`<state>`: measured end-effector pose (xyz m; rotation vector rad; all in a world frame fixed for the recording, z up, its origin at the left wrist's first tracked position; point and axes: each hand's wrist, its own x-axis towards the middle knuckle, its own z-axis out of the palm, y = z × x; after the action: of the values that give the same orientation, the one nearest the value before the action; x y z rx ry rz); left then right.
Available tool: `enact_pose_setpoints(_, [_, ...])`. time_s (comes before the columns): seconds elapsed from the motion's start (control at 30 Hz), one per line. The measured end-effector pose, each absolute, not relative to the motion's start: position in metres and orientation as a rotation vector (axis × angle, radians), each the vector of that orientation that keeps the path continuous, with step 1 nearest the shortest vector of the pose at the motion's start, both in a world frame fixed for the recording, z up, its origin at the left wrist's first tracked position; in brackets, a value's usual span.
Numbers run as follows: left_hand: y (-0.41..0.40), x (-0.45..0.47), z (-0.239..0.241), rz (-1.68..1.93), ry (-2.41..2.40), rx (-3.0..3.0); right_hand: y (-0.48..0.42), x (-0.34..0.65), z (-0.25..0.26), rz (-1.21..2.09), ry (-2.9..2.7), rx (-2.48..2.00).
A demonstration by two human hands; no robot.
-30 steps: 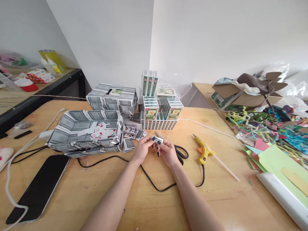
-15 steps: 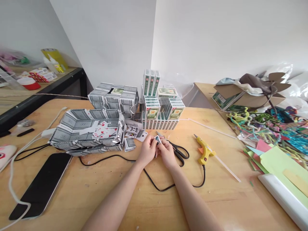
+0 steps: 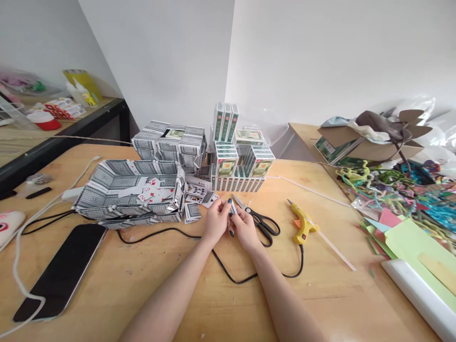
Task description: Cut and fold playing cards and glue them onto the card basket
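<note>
My left hand (image 3: 217, 220) and my right hand (image 3: 244, 226) meet over the middle of the table, both closed on a small playing card (image 3: 232, 209) pinched between their fingertips. Most of the card is hidden by the fingers. Right beside my right hand lie black-handled scissors (image 3: 262, 221), blades pointing up and left. To the left of my hands, loose playing cards (image 3: 193, 212) rest on the wood. Beyond them stands an open box made of folded playing cards (image 3: 107, 185), with cut card pieces (image 3: 151, 191) inside.
Stacked card decks (image 3: 226, 166) stand behind my hands, next to another card-built box (image 3: 167, 142). A yellow glue gun (image 3: 302, 223) lies at right, its black cord (image 3: 231, 278) looping in front of me. A phone (image 3: 60, 270) is at left; coloured paper (image 3: 420, 247) and pipe cleaners (image 3: 384, 190) at right.
My fingers have shifted on the card, turning it so its patterned side shows. My left thumb now points upward. The view has moved slightly; things on the table stay put.
</note>
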<state>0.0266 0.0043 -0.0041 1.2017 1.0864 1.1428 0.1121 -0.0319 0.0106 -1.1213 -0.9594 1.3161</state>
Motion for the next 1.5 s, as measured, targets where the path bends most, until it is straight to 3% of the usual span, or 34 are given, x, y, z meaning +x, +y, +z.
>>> enact_pose_setpoints(0.53, [0.002, 0.027, 0.001, 1.055, 0.948, 0.939, -0.033, 0.116, 0.007, 1.582, -0.856, -0.894])
enact_pose_setpoints(0.8, [0.014, 0.021, -0.004, 1.208, 1.081, 1.085, -0.039, 0.112, 0.006, 1.624, -0.835, -0.813])
enact_pose_setpoints(0.9, [0.012, 0.020, -0.002, 1.194, 1.066, 1.140, -0.037, 0.113, 0.003, 1.545, -0.826, -0.882])
enact_pose_setpoints(1.2, [0.005, 0.013, 0.003, 1.075, 0.998, 1.464, -0.030, 0.127, -0.002, 0.910, -0.893, -1.212])
enact_pose_setpoints(1.5, [0.001, 0.017, 0.005, 0.920, 0.883, 1.422, -0.028, 0.129, -0.004, 0.929, -0.917, -1.243])
